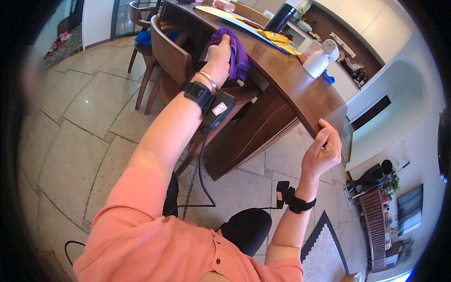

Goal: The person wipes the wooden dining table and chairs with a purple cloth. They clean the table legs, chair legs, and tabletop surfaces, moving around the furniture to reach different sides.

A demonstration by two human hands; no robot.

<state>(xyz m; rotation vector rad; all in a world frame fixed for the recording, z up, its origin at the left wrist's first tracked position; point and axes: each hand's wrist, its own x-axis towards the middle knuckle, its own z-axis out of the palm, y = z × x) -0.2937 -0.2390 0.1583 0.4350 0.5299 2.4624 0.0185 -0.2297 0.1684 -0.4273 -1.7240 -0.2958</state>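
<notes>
My left hand (219,61) grips a bunched purple cloth (240,60), with the thumb on top. The cloth is at the near long edge of a dark brown wooden table (282,75), above the seat of a wooden chair (172,42). Whether it touches the table edge cannot be made out. Near the table's right corner is my right hand (322,151), its fingers loosely bent and nothing visible in it. Its fingertips overlap the corner in view; contact is unclear. A white spray bottle (317,63) stands on the tabletop between the two hands, towards the far edge.
Yellow packets (278,37) and a black cylindrical container (282,17) are farther along the table. A second chair (139,17) bears something blue. Cables run from the black wrist devices (222,109). A dark-edged mat (324,250) lies on the tiled floor (81,141).
</notes>
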